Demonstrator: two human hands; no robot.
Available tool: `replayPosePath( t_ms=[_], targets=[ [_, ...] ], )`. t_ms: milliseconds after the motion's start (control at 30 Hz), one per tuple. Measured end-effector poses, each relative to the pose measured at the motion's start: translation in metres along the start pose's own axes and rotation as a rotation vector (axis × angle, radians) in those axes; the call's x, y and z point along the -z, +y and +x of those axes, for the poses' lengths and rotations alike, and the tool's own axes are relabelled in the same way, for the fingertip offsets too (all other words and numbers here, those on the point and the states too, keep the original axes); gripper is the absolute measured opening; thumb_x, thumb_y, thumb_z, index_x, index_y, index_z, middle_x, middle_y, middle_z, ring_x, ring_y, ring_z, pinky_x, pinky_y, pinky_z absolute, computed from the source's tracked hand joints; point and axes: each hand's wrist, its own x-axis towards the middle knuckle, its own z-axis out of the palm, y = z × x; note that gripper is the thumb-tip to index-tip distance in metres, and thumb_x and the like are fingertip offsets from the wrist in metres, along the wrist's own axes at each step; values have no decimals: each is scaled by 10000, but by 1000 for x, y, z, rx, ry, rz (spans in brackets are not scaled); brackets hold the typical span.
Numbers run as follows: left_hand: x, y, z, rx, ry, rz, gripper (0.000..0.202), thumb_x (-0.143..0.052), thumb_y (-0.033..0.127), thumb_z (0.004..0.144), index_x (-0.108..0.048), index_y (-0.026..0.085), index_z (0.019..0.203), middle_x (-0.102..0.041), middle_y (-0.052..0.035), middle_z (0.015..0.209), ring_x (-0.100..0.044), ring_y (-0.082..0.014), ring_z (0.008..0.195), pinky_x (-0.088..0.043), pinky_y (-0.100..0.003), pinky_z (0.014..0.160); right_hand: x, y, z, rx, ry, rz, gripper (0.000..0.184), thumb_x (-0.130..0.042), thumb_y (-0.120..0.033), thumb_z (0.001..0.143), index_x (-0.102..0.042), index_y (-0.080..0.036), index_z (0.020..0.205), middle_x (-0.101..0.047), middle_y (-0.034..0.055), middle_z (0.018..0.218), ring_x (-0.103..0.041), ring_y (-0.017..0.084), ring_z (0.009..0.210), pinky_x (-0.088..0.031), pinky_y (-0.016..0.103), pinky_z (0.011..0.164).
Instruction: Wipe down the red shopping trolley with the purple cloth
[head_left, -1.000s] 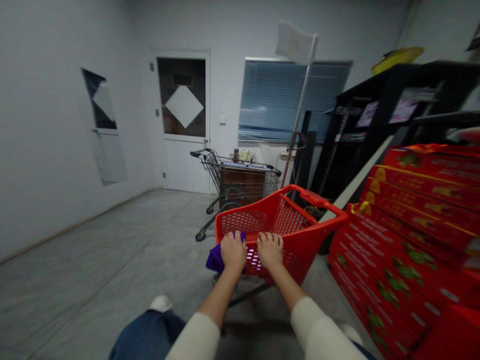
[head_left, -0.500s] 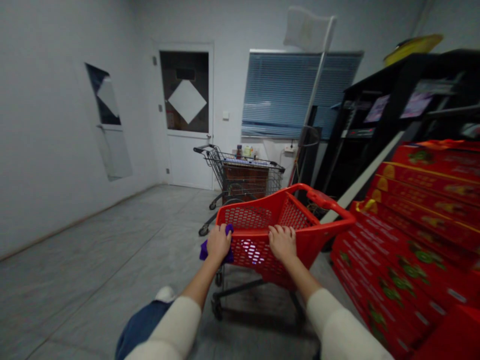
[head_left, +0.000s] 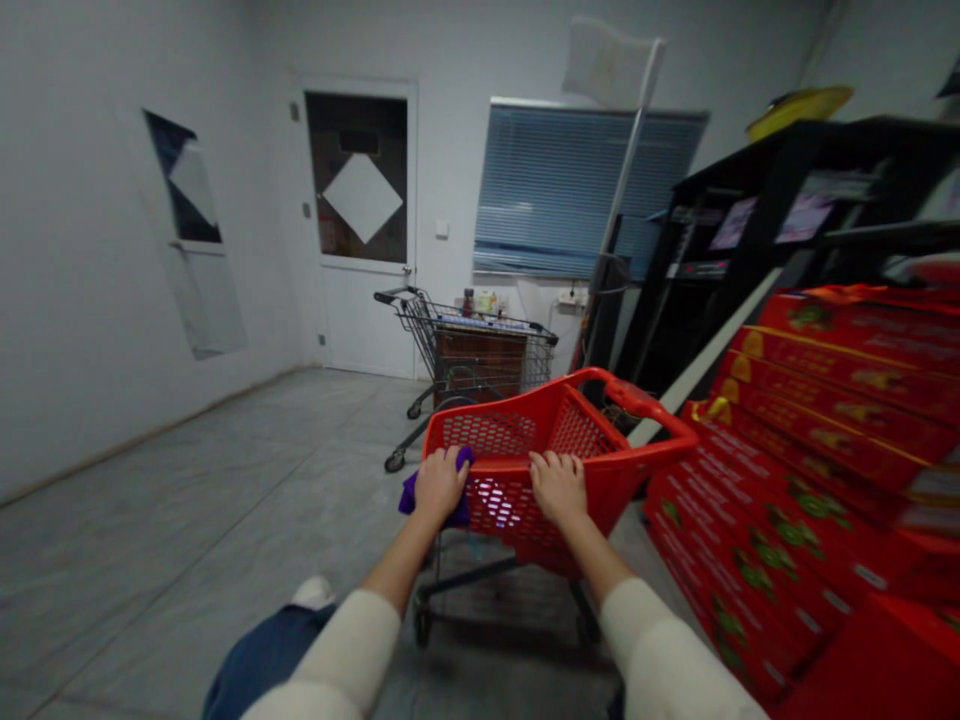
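Observation:
A red plastic shopping cart (head_left: 517, 445) on a dark wheeled frame stands in front of me, its side turned towards me and its handle at the right. My left hand (head_left: 441, 485) is closed over the cart's left corner with a purple cloth (head_left: 457, 512) bunched under it. Some of the cloth sticks out on both sides of the hand. Further right along the same rim, my right hand (head_left: 559, 485) is closed over the edge, fingers curled to the inner side. The fingertips of my left hand are partly hidden by the cloth.
Behind the red cart stands a grey wire cart (head_left: 427, 340) beside a brown cabinet (head_left: 480, 365) with small items on top. Stacked red boxes (head_left: 787, 520) line the right, near a black rack (head_left: 795, 170). A white door (head_left: 367, 320) is at the back.
The view has shifted slightly, so the room's contents sit a little further left. Both hands keep their places on the red cart's rim; the left has slid marginally over the purple cloth.

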Motion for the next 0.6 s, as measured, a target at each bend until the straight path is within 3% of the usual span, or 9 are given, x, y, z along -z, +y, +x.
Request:
replayPosePath(
  t_ms=[133,267,433,500,600],
  targets=[
    [4,-21,2,79,-7,-7,340,-381,400,981,-562,191,1177,-633,-96,1069,-588,-216,1027,-413,-320,901,1,-5,-2,-26,13,23,428,-283,-349,1004,-599,-307,1288,-633,57,1236,-480,248,1125,-173,413,1047],
    [5,7,6,133,-16,36,335,-409,402,962,-587,172,1128,-635,-120,1043,-596,-245,998,-420,-346,862,2,-9,-4,-49,15,28,422,-291,-339,999,-614,-302,1267,-639,61,1224,-481,257,1124,-166,421,1053],
    [1,59,6,43,-10,35,308,-465,398,935,-592,177,1108,-623,-129,1053,-588,-266,992,-425,-367,847,2,-7,-5,-48,23,13,431,-283,-341,1000,-613,-293,1272,-642,69,1213,-481,259,1129,-162,422,1061],
    [0,63,5,-23,-12,22,302,-463,402,940,-585,191,1118,-621,-114,1051,-589,-255,990,-426,-358,849,1,-5,-5,-33,33,11,431,-279,-341,1002,-608,-293,1278,-644,65,1205,-482,255,1123,-164,418,1062],
    [1,46,5,-95,-29,2,316,-431,416,959,-566,207,1154,-622,-98,1053,-591,-229,984,-426,-337,854,0,-4,-5,-19,26,16,427,-282,-344,1005,-598,-297,1287,-645,60,1194,-483,250,1113,-171,415,1057]
  ],
)
